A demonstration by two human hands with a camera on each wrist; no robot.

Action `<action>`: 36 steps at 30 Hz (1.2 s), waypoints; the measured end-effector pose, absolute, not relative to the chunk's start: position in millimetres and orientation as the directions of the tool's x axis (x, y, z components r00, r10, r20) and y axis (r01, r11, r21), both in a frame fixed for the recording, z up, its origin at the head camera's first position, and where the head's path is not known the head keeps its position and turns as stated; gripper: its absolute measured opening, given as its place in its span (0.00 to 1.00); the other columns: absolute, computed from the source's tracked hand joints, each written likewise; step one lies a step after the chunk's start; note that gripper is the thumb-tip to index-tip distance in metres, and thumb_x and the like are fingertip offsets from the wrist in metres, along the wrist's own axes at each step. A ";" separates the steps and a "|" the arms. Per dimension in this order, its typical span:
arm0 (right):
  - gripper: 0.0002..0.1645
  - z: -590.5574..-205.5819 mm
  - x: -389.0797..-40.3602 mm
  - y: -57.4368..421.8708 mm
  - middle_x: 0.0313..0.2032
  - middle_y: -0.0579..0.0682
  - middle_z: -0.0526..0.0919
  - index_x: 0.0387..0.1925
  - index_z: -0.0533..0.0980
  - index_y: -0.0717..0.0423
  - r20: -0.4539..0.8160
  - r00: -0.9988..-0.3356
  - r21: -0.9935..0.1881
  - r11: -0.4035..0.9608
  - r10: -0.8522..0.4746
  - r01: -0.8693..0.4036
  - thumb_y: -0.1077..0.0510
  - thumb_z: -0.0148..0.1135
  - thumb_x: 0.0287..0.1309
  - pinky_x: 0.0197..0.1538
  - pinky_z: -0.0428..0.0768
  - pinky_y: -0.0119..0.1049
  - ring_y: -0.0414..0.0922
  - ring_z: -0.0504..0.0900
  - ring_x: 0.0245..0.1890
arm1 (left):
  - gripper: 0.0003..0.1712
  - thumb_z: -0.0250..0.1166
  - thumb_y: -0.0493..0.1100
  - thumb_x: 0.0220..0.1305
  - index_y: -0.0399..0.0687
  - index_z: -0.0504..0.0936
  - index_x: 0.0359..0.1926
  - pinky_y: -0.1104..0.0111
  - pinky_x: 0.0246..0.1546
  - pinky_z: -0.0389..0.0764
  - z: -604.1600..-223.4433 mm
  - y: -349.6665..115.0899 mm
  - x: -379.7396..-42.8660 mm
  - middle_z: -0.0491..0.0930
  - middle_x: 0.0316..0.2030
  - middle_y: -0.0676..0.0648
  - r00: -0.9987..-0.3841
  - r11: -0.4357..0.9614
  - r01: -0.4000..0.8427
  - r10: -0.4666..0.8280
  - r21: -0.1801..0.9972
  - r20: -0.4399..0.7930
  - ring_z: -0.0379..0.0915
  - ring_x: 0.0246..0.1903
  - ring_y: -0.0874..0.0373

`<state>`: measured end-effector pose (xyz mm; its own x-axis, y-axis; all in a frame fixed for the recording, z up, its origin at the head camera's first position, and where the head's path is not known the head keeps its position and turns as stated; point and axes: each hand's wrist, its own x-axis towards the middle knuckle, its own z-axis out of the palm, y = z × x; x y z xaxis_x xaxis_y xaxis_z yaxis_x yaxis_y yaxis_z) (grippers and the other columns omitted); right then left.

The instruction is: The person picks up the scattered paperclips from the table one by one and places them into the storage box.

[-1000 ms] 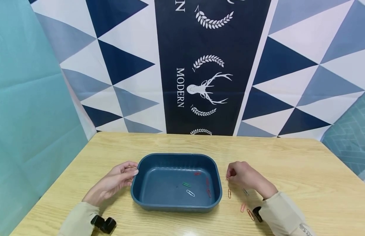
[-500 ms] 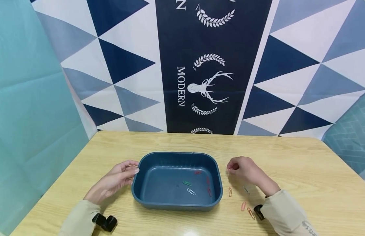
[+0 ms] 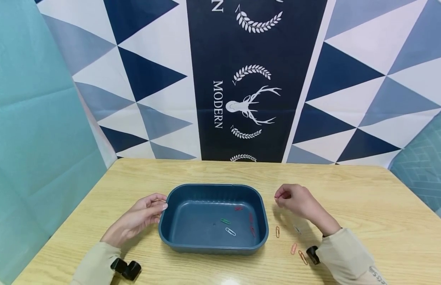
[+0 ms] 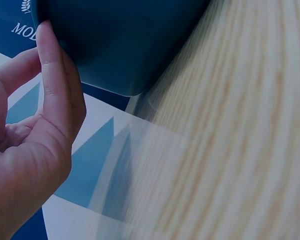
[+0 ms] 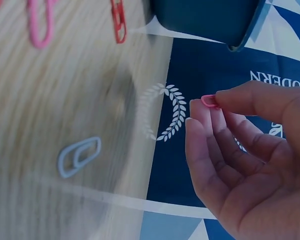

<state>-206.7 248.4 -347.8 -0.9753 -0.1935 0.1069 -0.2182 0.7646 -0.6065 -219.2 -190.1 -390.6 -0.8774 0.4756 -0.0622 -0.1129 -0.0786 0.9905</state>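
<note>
My left hand [image 3: 136, 217] is at the left side of a dark blue rectangular plastic tub [image 3: 213, 250], thumb at the rim and fingers against the outer wall. The left wrist view shows those fingertips [image 4: 46, 35] at the edge of the tub [image 4: 125, 50]. Between thumb and fingertips my right hand [image 3: 298, 202] pinches a small pink paper clip [image 5: 208, 100], held above the table right of the tub; most of the clip is covered. Inside the tub lie a green paper clip [image 3: 225, 221], a white paper clip [image 3: 230, 232] and several red ones [image 3: 238, 208].
Right of the tub, more paper clips lie on the wood-grain table [image 3: 366, 217]: an orange-red clip [image 3: 277, 232], a pink clip [image 3: 293, 249], a red clip [image 3: 303, 257] and a white clip [image 5: 79, 156]. A patterned cloth [image 3: 163, 79] hangs behind the table.
My right hand has lifted from the table with the pink paper clip pinched in it, moving slightly up and away. The left hand and the tub stay in place.
</note>
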 end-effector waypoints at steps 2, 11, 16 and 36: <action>0.01 -346.1 -206.0 247.3 0.25 0.46 0.78 0.30 0.78 0.62 0.104 -0.978 -0.628 0.751 -0.179 -0.204 0.67 0.61 0.57 0.28 0.74 0.36 0.43 0.75 0.25 | 0.07 0.58 0.36 0.70 0.44 0.71 0.47 0.76 0.30 0.78 -390.9 -190.4 -219.5 0.75 0.35 0.52 -0.878 -0.078 -0.112 0.475 0.991 -0.062 0.72 0.30 0.65; 0.02 -341.0 -200.8 243.5 0.25 0.47 0.81 0.33 0.78 0.63 0.109 -0.985 -0.713 0.680 -0.130 -0.169 0.66 0.62 0.58 0.31 0.79 0.37 0.46 0.80 0.28 | 0.08 0.58 0.36 0.70 0.44 0.71 0.48 0.76 0.31 0.78 -390.3 -189.9 -217.6 0.75 0.36 0.51 -0.875 -0.088 -0.116 0.480 0.989 -0.060 0.73 0.31 0.65; 0.05 -336.9 -198.4 240.0 0.28 0.49 0.82 0.35 0.77 0.64 0.121 -0.987 -0.752 0.639 -0.105 -0.160 0.64 0.62 0.62 0.37 0.83 0.43 0.46 0.82 0.31 | 0.07 0.58 0.35 0.70 0.44 0.71 0.47 0.75 0.31 0.78 -388.9 -189.9 -217.7 0.76 0.36 0.51 -0.872 -0.096 -0.113 0.486 0.989 -0.052 0.73 0.31 0.65; 0.07 -325.5 -188.0 219.5 0.32 0.53 0.83 0.41 0.77 0.65 0.242 -0.965 -0.818 0.514 -0.102 -0.260 0.66 0.61 0.62 0.36 0.83 0.38 0.53 0.84 0.34 | 0.07 0.57 0.35 0.70 0.44 0.72 0.48 0.76 0.31 0.78 -389.8 -190.6 -218.2 0.76 0.37 0.51 -0.863 -0.117 -0.105 0.503 0.988 -0.033 0.72 0.31 0.65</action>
